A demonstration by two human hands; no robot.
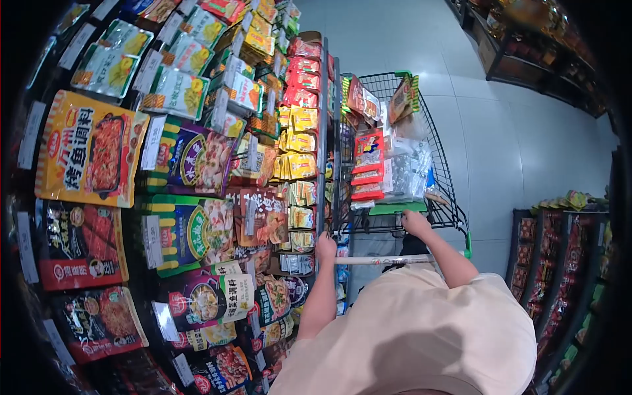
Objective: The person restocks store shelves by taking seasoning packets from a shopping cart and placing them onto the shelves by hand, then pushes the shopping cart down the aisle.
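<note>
A black wire shopping cart point(440, 155) with green trim stands in front of me. My left hand point(325, 249) is closed around the left end of its pale handle point(378, 260), close to the shelf edge. My right hand point(415, 224) lies ahead of the handle, over the near rim of the basket by a green panel point(396, 209). Its fingers are curled, and what they hold is hidden. Inside the cart are red snack packets point(368, 158), a clear plastic bag point(408, 168) and a brown package point(363, 99).
Close on my left, shelves carry seasoning pouches point(92, 151) with price tags point(153, 141). Small yellow packets point(303, 148) and red packets point(303, 79) hang beyond. Grey tiled floor point(487, 151) runs right of the cart. More shelves point(559, 263) stand at right, with another display point(526, 52) at upper right.
</note>
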